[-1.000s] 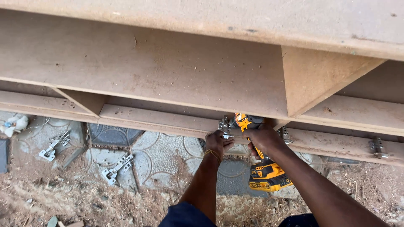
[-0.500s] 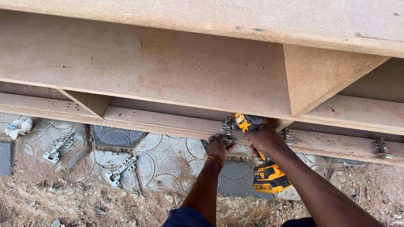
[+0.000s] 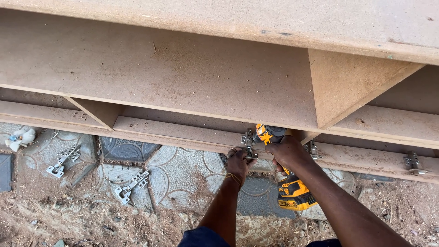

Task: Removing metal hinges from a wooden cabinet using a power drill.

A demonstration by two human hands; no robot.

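A brown fibreboard cabinet lies on its side across the view. My right hand grips a yellow and black cordless drill, its nose pointed at a metal hinge on the cabinet's lower rail. My left hand pinches that hinge from below and holds it against the rail. A yellow band sits on my left wrist.
Two more hinges are fixed along the same rail to the right. Loose hinges lie on the patterned paving at the left. A white crumpled rag sits at far left. Sawdust and dirt cover the ground below.
The view has shifted slightly; both hands and the drill stay at the same hinge, with no clear movement.
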